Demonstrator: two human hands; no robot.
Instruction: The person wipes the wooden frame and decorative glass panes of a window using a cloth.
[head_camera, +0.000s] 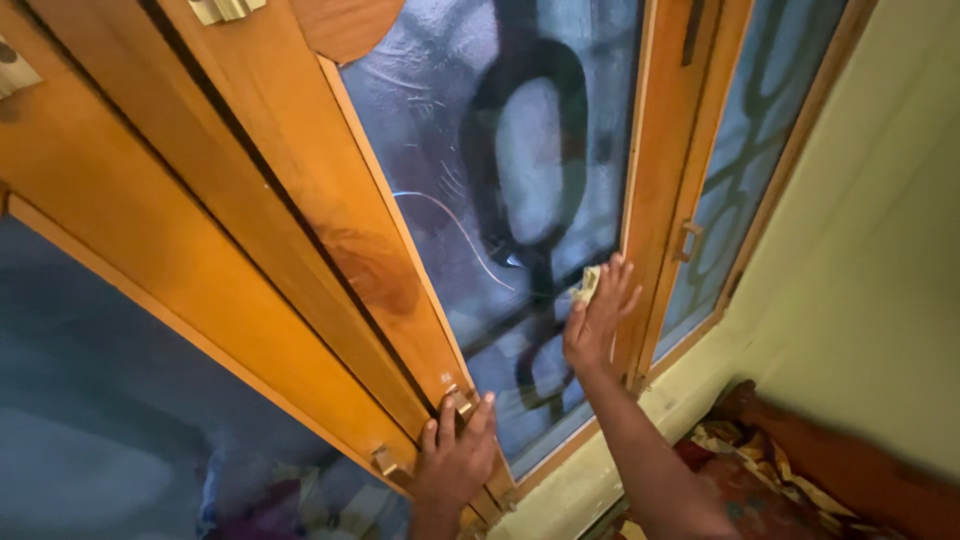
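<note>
Where fingertips (612, 272) press, cloth (587, 284) beneath.

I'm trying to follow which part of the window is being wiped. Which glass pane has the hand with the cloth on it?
The middle pane: the right hand presses a small pale cloth flat against it. The panes to either side have no hand on them.

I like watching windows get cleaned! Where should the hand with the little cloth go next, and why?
Probably slide the right hand, which presses the small pale cloth flat on the window glass, leftward toward the curved smear line. The cloth sits at the pane's right edge, while streaks show in the middle. The left hand rests on the wooden frame.
</note>
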